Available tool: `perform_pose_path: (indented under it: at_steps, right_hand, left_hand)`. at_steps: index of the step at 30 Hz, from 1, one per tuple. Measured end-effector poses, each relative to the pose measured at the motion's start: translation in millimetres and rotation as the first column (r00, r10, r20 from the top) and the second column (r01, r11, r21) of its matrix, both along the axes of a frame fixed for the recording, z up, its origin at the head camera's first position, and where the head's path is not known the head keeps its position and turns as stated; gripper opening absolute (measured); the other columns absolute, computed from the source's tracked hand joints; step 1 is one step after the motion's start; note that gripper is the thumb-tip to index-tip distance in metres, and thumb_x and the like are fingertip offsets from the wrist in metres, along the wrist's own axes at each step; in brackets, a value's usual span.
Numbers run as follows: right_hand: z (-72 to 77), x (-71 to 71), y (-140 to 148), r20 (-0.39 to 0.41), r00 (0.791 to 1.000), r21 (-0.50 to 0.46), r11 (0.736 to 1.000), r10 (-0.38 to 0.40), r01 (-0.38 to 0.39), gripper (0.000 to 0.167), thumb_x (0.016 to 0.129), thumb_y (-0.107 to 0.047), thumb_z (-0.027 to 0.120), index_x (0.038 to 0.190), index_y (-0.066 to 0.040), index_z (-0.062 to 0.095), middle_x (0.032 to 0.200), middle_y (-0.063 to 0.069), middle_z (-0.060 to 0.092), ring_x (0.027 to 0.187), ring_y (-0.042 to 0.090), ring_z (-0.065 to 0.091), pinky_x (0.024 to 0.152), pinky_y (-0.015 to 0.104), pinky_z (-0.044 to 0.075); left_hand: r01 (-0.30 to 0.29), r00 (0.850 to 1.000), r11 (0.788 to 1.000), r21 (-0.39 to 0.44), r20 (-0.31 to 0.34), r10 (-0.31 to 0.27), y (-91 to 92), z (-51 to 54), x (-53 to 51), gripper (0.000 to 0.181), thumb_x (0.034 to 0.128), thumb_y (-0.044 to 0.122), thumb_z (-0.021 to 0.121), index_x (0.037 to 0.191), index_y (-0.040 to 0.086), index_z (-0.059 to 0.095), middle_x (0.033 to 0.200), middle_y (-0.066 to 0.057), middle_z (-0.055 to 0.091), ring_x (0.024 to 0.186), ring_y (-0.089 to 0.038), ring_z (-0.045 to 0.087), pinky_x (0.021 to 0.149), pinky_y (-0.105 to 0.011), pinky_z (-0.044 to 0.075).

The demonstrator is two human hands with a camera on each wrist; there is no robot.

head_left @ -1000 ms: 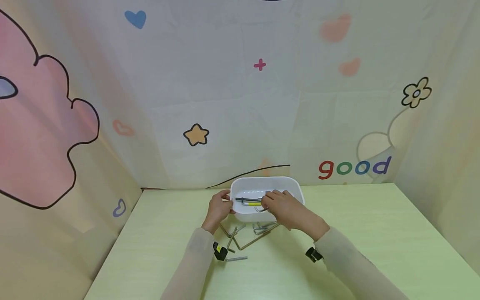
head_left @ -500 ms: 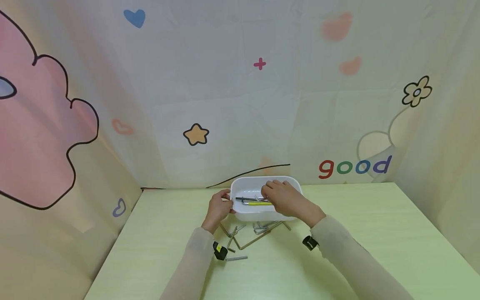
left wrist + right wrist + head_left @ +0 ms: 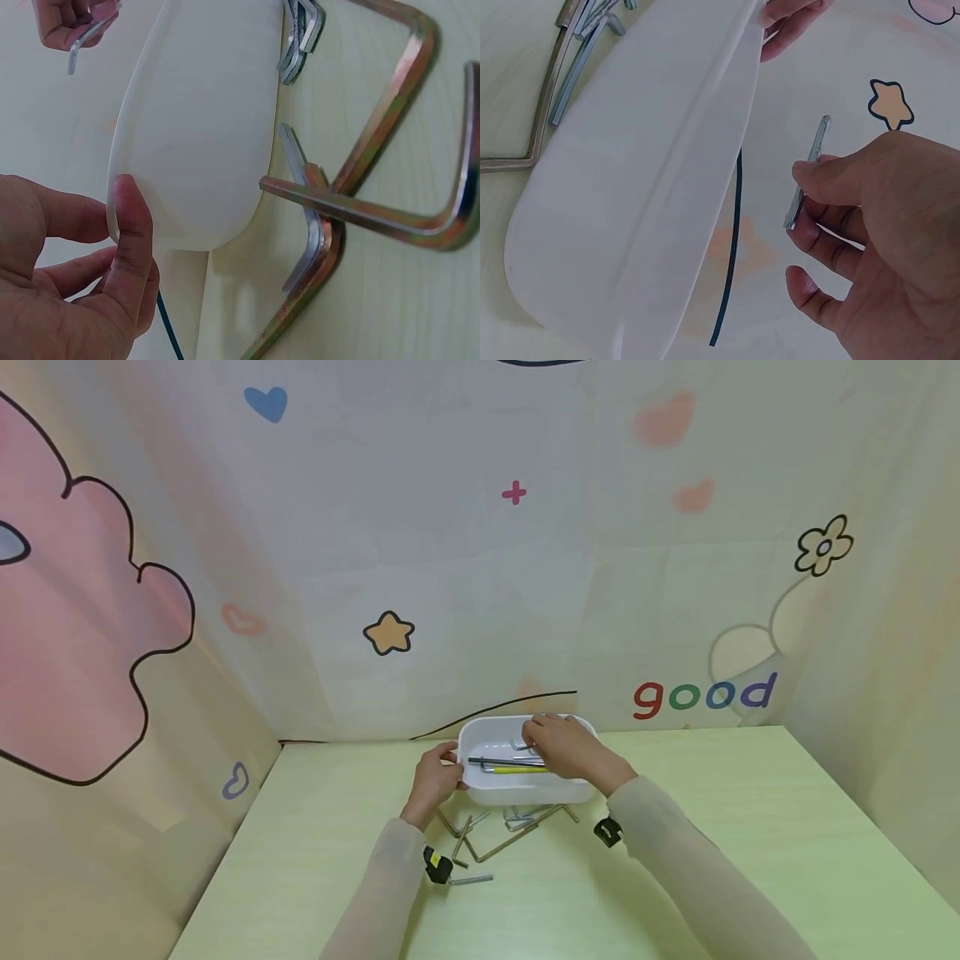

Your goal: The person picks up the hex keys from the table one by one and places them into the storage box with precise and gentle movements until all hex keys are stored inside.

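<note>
A white plastic bin [image 3: 528,794] stands at the back of the table. At its left end my left hand [image 3: 435,779] pinches the rim, thumb on the outer wall [image 3: 202,112] in the left wrist view. Over the bin's right part, my right hand [image 3: 566,747] holds a small silver hex key [image 3: 821,139] between thumb and fingers; its bent end shows in the left wrist view. Inside lie a black rod [image 3: 495,762], a hex key with a yellow sleeve [image 3: 517,770] and other silver pieces, partly hidden by my right hand.
In front of the bin, several brass-coloured hex keys [image 3: 506,843] and silver hex keys [image 3: 525,817] lie loose. A short silver piece [image 3: 472,880] is nearest to me. Behind the table hangs a printed curtain [image 3: 450,568].
My right hand has moved toward the back of the bin with the small hex key, uncovering more of the yellow-sleeved key. The left hand keeps its hold on the rim.
</note>
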State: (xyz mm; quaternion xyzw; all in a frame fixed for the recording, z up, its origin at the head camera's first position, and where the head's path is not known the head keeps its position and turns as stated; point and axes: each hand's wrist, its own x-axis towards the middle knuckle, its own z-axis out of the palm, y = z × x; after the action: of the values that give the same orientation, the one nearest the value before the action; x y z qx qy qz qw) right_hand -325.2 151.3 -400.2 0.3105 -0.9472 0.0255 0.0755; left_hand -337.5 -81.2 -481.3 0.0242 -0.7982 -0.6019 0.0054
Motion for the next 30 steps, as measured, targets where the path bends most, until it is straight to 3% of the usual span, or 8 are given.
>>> perform_pose_path:
  at_steps: [13,20,30]
  right_hand:
    - [-8.7,-22.6,6,0.085,0.995,0.048,0.998,-0.044,0.04,0.005,0.094,-0.009,0.059,0.096,-0.013,0.059,0.095,0.001,0.057,0.091,0.021,0.054,0.079,0.043,0.05]
    - [-12.8,-31.9,6,0.178,0.979,0.068,0.994,-0.101,0.09,0.006,0.095,-0.01,0.058,0.1,-0.015,0.059,0.096,0.0,0.059,0.09,0.02,0.052,0.087,0.042,0.049]
    - [-17.6,-40.7,3,0.177,0.978,0.118,0.989,-0.112,0.092,0.006,0.095,-0.01,0.056,0.097,-0.014,0.059,0.091,0.0,0.059,0.08,0.018,0.051,0.077,0.035,0.05]
  left_hand:
    - [0.003,1.0,1.0,-0.005,-0.005,-0.003,-0.1,-1.8,-0.7,0.051,0.0825,-0.006,0.054,0.134,-0.003,0.055,0.102,-0.012,0.054,0.065,-0.011,0.057,0.055,-0.021,0.057]
    - [0.004,1.0,1.0,-0.021,0.003,-0.004,-0.7,-2.0,-1.2,0.051,0.0836,-0.005,0.055,0.135,-0.002,0.054,0.103,-0.012,0.054,0.066,-0.011,0.057,0.057,-0.023,0.058]
    - [-0.007,1.0,0.999,-0.032,0.006,0.007,-0.5,-3.4,-2.5,0.051,0.0838,-0.005,0.055,0.134,-0.002,0.054,0.103,-0.012,0.053,0.068,-0.011,0.057,0.055,-0.02,0.057]
